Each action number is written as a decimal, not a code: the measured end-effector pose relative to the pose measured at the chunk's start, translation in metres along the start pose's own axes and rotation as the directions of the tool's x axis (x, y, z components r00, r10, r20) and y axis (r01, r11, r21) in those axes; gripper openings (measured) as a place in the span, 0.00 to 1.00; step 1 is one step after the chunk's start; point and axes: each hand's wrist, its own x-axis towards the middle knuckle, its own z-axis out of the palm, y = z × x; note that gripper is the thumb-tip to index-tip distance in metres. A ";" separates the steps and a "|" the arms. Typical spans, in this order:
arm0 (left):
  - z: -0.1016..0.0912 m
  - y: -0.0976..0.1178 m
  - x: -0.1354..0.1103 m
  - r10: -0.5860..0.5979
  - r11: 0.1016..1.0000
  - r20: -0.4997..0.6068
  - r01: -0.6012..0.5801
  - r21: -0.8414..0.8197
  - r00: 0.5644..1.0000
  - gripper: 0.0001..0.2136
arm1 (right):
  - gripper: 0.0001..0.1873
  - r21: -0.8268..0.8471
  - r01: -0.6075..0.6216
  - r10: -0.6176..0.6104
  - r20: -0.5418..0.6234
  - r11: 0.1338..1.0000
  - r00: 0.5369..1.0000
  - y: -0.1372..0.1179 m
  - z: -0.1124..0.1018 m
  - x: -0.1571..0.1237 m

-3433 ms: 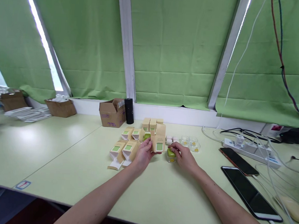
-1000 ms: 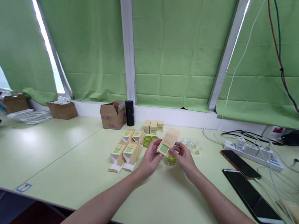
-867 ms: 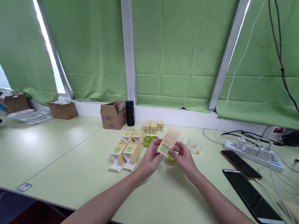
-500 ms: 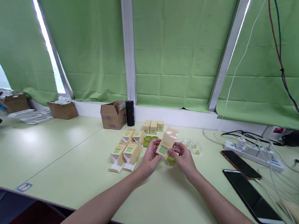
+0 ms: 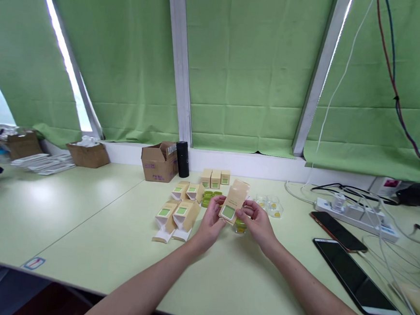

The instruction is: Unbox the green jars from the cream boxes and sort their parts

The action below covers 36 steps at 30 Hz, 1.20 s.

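Observation:
Both my hands hold a small tan carton with a green square label, tilted above the table. My left hand pinches its lower left side and my right hand grips its right edge. A small jar with a green lid stands on the table just under my right hand. To the left lie several open tan cartons. Three closed small cartons stand in a row behind. Green lids sit next to them.
Clear jars stand right of the carton. Two phones and a power strip with cables lie at the right. A brown cardboard box and a black cylinder stand at the back by the window sill.
The carton was lifted from the table by both hands, and my right hand left the green-lidded jar. In the last second the carton tipped slightly and its top flap opened.

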 end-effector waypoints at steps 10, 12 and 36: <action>0.001 -0.003 -0.002 0.025 0.999 0.004 -0.025 0.043 1.000 0.26 | 0.32 0.033 -0.037 0.037 -0.007 0.999 0.999 -0.008 -0.002 0.000; 0.001 -0.004 -0.002 0.031 0.992 -0.028 -0.027 0.126 0.999 0.24 | 0.32 0.029 -0.040 0.040 -0.005 0.999 0.999 -0.008 -0.002 0.000; 0.001 -0.002 -0.003 0.141 0.930 -0.155 -0.078 0.359 0.978 0.15 | 0.32 0.020 -0.061 0.062 -0.042 0.998 0.997 -0.008 -0.004 0.000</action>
